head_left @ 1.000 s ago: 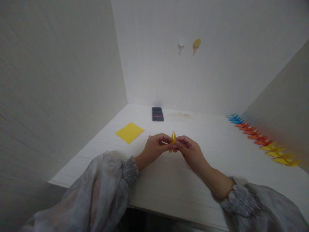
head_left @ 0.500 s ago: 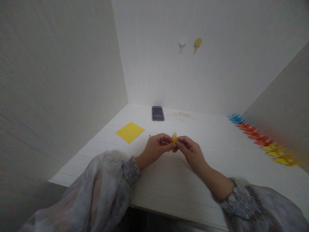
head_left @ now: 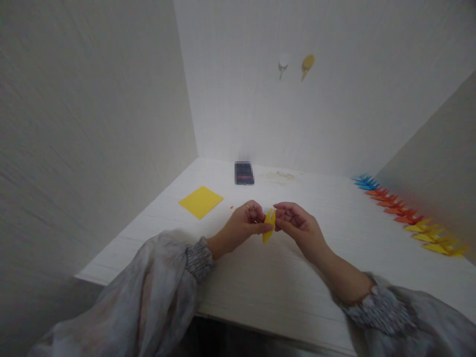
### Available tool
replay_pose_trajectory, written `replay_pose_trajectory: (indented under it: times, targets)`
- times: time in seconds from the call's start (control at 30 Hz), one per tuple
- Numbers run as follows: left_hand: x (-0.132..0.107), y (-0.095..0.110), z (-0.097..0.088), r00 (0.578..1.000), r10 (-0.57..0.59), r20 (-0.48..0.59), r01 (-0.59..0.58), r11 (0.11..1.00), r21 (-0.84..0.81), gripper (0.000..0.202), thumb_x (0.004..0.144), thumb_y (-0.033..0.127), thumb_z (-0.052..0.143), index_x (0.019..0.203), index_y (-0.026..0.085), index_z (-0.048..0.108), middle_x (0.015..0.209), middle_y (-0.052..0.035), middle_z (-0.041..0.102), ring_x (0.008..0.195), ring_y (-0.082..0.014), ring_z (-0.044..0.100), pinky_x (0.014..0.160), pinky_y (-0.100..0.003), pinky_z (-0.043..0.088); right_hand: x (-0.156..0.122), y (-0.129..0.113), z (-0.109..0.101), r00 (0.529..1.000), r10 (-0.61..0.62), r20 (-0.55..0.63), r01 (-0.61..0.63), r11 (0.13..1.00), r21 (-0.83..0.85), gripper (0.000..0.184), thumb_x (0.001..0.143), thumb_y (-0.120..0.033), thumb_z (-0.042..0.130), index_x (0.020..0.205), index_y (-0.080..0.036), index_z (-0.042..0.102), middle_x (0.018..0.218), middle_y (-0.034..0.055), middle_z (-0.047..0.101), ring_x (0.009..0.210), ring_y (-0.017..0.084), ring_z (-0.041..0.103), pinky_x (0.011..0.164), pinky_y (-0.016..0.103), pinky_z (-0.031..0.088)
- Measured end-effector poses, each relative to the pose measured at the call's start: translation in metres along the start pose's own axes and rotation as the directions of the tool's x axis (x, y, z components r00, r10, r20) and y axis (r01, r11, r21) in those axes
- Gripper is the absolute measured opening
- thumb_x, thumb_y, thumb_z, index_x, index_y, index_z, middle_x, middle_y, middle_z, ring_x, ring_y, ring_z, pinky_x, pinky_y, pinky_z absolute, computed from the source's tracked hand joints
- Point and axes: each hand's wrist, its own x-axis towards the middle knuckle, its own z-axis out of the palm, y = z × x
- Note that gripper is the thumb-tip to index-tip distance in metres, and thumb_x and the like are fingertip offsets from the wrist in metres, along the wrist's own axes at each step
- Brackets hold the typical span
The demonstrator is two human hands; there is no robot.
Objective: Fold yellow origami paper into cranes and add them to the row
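Note:
A small folded yellow origami paper stands tilted in front of me, narrow and pointed, with a slit at its upper end. My left hand pinches it between thumb and fingers from the left side. At the paper's right edge is my right hand, its index finger extended away from the thumb and the other fingers loosely curled. The right fingertips are very close to the paper; whether they touch it I cannot tell. To the left of my hands lies a flat yellow paper square.
Folded origami cranes in blue, orange, red and yellow line the right side of the white table. A dark, blurred-out object lies near the back wall. A tiny orange scrap rests beside my left hand. Two hooks hang on the wall.
The folded paper has turned so that a broader yellow face shows and its lower point hangs down. My right hand has loosened and shifted slightly right, its index finger lifting away.

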Motion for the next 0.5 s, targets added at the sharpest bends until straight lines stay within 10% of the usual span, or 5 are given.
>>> replay_pose_trajectory:
  times: [0.5]
  targets:
    - [0.0002,-0.0034,-0.0009,1.0,-0.014,0.001,0.014,0.997,0.076,0.038,0.058,0.025,0.072,0.074,0.016,0.04,0.064,0.004,0.057,0.06,-0.0082,0.057,0.059,-0.022,0.041,0.0016,-0.0065,0.0012,0.998,0.068,0.008,-0.067,0.992,-0.111,0.018,0.064,-0.031,0.068,0.078,-0.019,0.064,0.062,-0.0007,0.058,0.054,0.01,0.051,0.051,0.025,0.044]
